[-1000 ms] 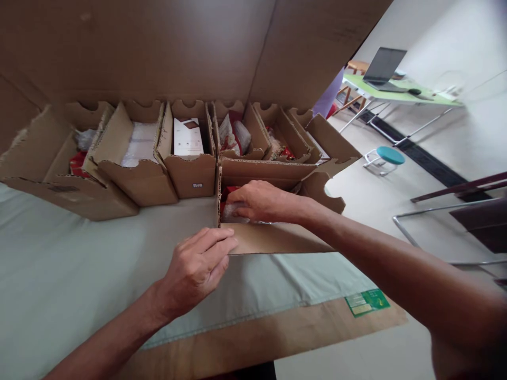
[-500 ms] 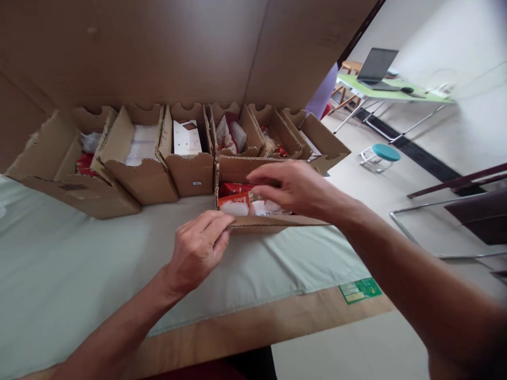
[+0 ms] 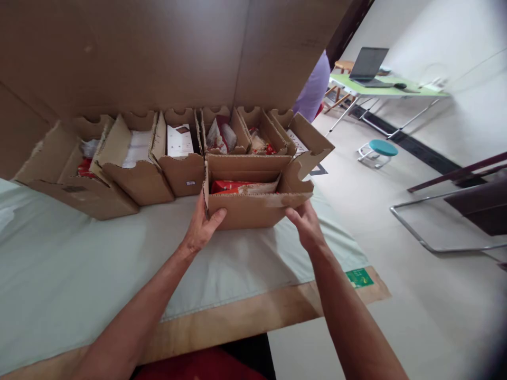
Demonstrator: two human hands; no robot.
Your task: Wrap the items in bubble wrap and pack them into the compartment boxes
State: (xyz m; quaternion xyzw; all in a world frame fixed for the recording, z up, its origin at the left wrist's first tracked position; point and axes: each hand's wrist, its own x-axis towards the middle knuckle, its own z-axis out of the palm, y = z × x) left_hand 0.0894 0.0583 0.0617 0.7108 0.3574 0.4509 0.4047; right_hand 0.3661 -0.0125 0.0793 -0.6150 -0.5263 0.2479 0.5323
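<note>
A small open cardboard box (image 3: 249, 212) sits crosswise in front of a row of similar boxes, between my two hands. My left hand (image 3: 202, 224) grips its left end, thumb on the front wall and fingers round the side. My right hand (image 3: 307, 221) holds the lower right corner, its thumb against the front. Inside the box lie a red packet (image 3: 227, 186) and a pale packet (image 3: 261, 188); the front wall hides their lower parts.
Behind stand several upright cardboard boxes (image 3: 184, 177) with packets inside, against a tall cardboard panel (image 3: 158, 58). A pale green cloth (image 3: 119, 279) covers the table. To the right are a teal stool (image 3: 383, 148), a laptop (image 3: 369, 66) on a green table, and a person's purple sleeve (image 3: 315, 87).
My right hand has come out from over the box and now holds its right end. My left hand has moved from the front rim to the left end. The view has shifted slightly.
</note>
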